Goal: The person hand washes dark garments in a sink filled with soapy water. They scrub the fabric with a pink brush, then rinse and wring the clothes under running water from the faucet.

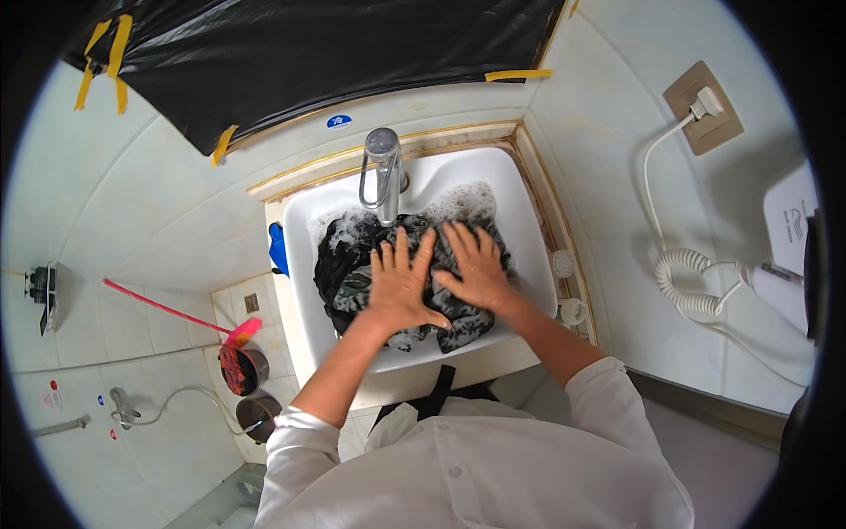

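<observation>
We press both hands flat onto a dark patterned garment (352, 264) that lies wet and bunched in the white sink (529, 234). Our left hand (401, 286) is spread wide, fingers fanned, palm down on the middle of the cloth; our right hand (476, 264) lies just beside it, also open and flat, its thumb touching or nearly touching the left hand. Neither hand grips anything. Soap foam (467, 201) gathers at the back of the sink, behind the garment. The chrome tap (382, 176) stands at the back rim of the sink, its spout above the cloth. A blue object (278, 247) hangs at the left outer edge of the sink. Left of the sink, lower down, a red-handled brush (238, 333) rests in a small metal pail (248, 368)
</observation>
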Motion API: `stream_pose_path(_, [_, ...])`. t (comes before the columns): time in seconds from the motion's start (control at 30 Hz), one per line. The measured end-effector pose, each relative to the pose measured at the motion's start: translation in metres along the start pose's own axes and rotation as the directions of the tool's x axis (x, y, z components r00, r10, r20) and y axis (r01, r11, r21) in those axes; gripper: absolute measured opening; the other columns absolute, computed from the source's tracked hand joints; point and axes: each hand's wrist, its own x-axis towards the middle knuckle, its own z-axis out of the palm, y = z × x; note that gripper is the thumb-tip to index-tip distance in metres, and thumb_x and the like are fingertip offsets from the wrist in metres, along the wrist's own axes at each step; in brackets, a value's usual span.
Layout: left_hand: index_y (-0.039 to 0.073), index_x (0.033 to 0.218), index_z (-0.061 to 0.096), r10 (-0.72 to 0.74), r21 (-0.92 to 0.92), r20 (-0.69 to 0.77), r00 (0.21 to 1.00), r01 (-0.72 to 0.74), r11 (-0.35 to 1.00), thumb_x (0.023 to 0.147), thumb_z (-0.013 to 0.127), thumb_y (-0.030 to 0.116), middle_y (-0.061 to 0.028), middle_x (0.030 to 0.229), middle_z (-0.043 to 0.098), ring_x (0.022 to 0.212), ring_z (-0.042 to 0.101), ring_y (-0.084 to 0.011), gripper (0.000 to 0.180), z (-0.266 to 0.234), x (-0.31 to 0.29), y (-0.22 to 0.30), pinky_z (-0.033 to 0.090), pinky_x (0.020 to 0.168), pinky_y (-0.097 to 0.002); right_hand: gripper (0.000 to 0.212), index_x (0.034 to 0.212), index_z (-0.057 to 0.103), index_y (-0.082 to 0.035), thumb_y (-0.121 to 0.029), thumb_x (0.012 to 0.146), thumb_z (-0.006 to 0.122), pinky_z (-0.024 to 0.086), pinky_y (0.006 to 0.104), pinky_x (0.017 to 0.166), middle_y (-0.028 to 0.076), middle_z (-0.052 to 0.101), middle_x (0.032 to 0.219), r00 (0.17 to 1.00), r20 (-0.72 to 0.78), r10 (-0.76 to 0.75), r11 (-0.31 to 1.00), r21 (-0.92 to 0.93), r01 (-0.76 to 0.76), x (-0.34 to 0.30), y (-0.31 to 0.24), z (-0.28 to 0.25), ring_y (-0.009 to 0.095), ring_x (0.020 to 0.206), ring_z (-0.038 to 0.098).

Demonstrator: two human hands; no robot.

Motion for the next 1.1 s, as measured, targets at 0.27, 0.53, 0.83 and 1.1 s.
stream_pose_path(0.27, [0.002,0.131,0.047,0.057,-0.055,-0.364,0.93,-0.082,0.995,0.053,0.089,0.058,-0.0164,0.114,0.06,0.107,0.059,-0.0323,0.104,0.064,0.078,-0.009,0.043,0.092,-0.0443,0.038,0.11,0.065,-0.012,-0.042,0.087,0.067,0.042,0.0444,0.085,0.005,0.061,0.11,0.917,-0.284,-0.281,0.934,-0.302,0.193,0.046,0.041,0.026,0.028,0.104,0.054])
stream_pose_path(0.53, [0.001,0.114,0.062,-0.253,-0.278,-0.152,0.955,0.204,0.939,0.067,0.081,0.044,-0.0204,0.099,0.071,0.096,0.069,-0.036,0.066,0.063,0.116,-0.018,0.055,0.086,-0.0427,0.064,0.098,0.073,-0.002,-0.063,0.091,0.056,0.052,0.0524,0.071,0.028,0.068,0.082,0.934,0.349,-0.073,0.997,0.036,0.065,0.138,0.058,0.016,0.041,0.078,0.069])
stream_pose_path(0.83, [0.006,0.123,0.053,-0.242,-0.381,-0.265,0.934,0.129,0.916,0.054,0.088,0.066,-0.0163,0.113,0.067,0.104,0.065,-0.035,0.098,0.038,0.087,-0.009,0.052,0.086,-0.0442,0.054,0.102,0.073,-0.005,-0.057,0.086,0.065,0.046,0.0455,0.09,0.009,0.07,0.107,0.958,0.239,-0.156,0.988,0.025,0.154,0.116,0.016,-0.056,0.032,0.104,0.061])
stream_pose_path(1.1, [0.007,0.111,0.052,-0.054,-0.265,-0.604,0.795,-0.136,0.955,0.051,0.094,0.027,-0.0146,0.103,0.053,0.096,0.054,-0.0358,0.077,0.047,0.003,0.006,0.041,0.078,-0.0443,0.035,0.106,0.068,-0.013,-0.04,0.085,0.074,0.038,0.0416,0.083,0.002,0.061,0.095,0.875,-0.282,-0.395,0.893,0.107,0.437,0.026,-0.004,-0.075,0.024,0.097,0.054])
